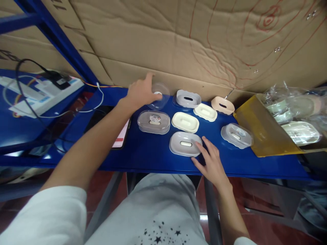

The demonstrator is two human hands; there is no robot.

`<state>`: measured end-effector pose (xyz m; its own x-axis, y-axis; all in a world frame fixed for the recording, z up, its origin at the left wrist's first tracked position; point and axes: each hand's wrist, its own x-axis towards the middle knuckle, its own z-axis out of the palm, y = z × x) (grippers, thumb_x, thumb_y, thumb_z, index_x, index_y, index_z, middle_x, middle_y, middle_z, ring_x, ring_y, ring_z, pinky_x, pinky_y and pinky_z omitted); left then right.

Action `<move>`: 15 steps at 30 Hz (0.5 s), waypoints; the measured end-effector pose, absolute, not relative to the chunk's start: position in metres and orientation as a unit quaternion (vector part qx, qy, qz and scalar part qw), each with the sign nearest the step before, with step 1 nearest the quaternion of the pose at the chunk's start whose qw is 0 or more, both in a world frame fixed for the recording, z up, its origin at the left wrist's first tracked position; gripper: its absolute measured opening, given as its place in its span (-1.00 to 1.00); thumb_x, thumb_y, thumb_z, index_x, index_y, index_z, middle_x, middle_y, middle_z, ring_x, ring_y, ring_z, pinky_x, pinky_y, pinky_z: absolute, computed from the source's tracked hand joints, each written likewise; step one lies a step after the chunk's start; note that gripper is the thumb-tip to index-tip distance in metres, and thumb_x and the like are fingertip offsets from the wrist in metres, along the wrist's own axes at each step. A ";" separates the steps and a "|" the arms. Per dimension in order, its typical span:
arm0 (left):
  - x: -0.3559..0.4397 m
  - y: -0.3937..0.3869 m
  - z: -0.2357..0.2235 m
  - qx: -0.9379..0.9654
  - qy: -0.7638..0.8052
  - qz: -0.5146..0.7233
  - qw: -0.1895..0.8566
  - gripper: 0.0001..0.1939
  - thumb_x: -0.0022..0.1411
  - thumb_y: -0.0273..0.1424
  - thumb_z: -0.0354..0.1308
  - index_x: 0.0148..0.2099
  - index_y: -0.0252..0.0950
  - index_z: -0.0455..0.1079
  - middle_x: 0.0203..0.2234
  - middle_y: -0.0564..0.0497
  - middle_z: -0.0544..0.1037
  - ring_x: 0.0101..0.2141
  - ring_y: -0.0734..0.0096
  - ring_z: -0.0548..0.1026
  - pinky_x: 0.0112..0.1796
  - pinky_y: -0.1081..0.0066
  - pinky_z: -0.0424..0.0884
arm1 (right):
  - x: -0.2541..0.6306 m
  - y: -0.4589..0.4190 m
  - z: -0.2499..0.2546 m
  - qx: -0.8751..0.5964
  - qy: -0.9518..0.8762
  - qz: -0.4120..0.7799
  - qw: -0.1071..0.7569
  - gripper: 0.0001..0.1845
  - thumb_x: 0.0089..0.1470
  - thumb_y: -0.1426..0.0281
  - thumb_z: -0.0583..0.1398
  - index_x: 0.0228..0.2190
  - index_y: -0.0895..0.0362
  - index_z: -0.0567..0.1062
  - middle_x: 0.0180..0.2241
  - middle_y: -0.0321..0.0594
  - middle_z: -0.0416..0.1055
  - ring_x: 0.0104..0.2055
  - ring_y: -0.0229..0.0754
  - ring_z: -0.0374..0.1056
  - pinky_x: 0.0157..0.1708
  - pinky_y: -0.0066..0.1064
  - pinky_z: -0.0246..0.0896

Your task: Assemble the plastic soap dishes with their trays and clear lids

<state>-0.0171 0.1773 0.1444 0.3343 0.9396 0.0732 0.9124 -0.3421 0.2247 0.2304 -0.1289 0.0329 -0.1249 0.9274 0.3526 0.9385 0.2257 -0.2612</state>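
Note:
My left hand (141, 91) is at the back of the blue table, closed on a clear plastic lid (163, 91) with its thumb over a round sticker. At the front, a grey soap dish (178, 147) with a slot in the middle lies flat. My right hand (211, 160) has its thumb at the dish's lower edge and its fingers over the right rim. A cream tray (185, 122) sits just behind that dish. To the left of these is a grey soap dish under a clear lid (153, 126) with a sticker.
Behind are a grey slotted base (187, 98), another cream tray (206, 112) and a peach base (222, 105). A lidded dish (236, 135) lies beside a yellow-edged box (251, 126) of wrapped dishes. At left are a phone (122, 136) and a power strip (46, 97) with cables.

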 end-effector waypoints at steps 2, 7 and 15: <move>-0.012 0.176 0.145 0.825 0.552 0.081 0.089 -0.10 0.35 -0.05 0.26 0.58 -0.20 0.04 0.28 -0.25 0.52 0.29 -0.22 0.46 0.25 -0.07 0.37 | 0.231 -0.127 0.033 -0.622 -0.751 -0.002 0.222 -0.21 0.45 0.20 0.23 0.53 -0.13 0.06 0.55 0.08 0.04 0.55 0.24 0.10 0.39 0.24 0.22; 0.009 0.183 0.130 0.849 0.507 0.018 0.150 -0.29 0.35 -0.04 0.22 0.45 -0.14 0.33 0.28 -0.12 0.56 0.27 -0.04 0.51 0.23 0.15 0.43 | 0.231 -0.126 0.032 -0.627 -0.749 0.023 0.215 -0.24 0.46 0.19 0.20 0.53 -0.14 0.06 0.57 0.06 -0.02 0.56 0.24 0.09 0.38 0.22 0.25; 0.041 0.188 0.116 0.823 0.543 -0.032 0.166 0.02 0.20 0.22 0.31 0.49 -0.30 0.25 0.43 -0.48 0.27 0.36 -0.44 0.38 0.25 -0.14 0.39 | 0.232 -0.127 0.031 -0.637 -0.738 0.027 0.220 -0.28 0.44 0.18 0.22 0.50 -0.12 0.16 0.56 0.07 0.02 0.55 0.27 0.11 0.37 0.25 0.27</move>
<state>0.0406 0.1884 0.1156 0.4093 0.8823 -0.2324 0.9033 -0.3559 0.2394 0.2322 -0.1270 0.0312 -0.0921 0.9521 0.2915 0.9286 0.1878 -0.3200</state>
